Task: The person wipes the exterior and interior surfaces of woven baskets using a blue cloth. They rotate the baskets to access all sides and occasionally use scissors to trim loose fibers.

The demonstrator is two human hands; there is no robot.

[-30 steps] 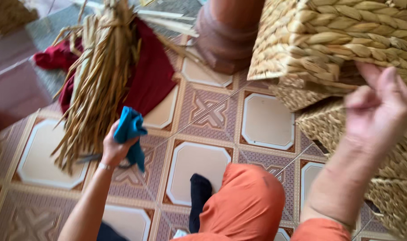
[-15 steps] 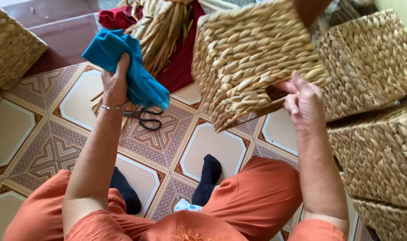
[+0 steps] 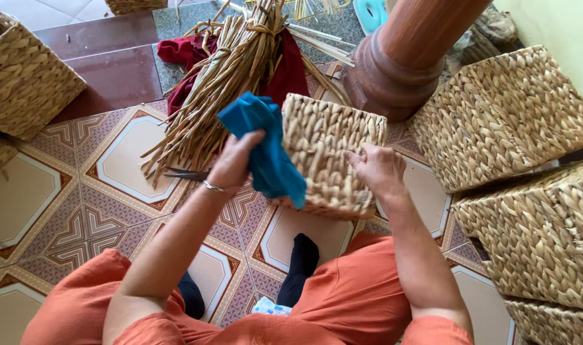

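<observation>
At the far left a woven basket (image 3: 26, 80) sits tilted on the dark red floor, and what it holds cannot be seen. Right of it a bundle of dried straw stalks (image 3: 224, 76) lies across a dark red cloth (image 3: 285, 67), with a pair of scissors (image 3: 186, 174) on the patterned tiles at the near end of the bundle.

The left hand (image 3: 235, 163) is clenched around a blue cloth (image 3: 266, 150). The cloth bunches above the fingers and hangs down on their right, draping over the left face of the small woven basket (image 3: 333, 153). That basket is held up off the floor, just in front of the person's orange-clad knees. The right hand (image 3: 378, 169) grasps it on its right side, fingers spread flat on the weave, thumb toward the near edge. The basket is boxy, made of thick pale-tan braided strands, and its opening is not in view.

Farther right stands a round brown pillar base (image 3: 394, 76). Beyond it three larger woven baskets (image 3: 502, 118) are stacked at the right edge.
</observation>
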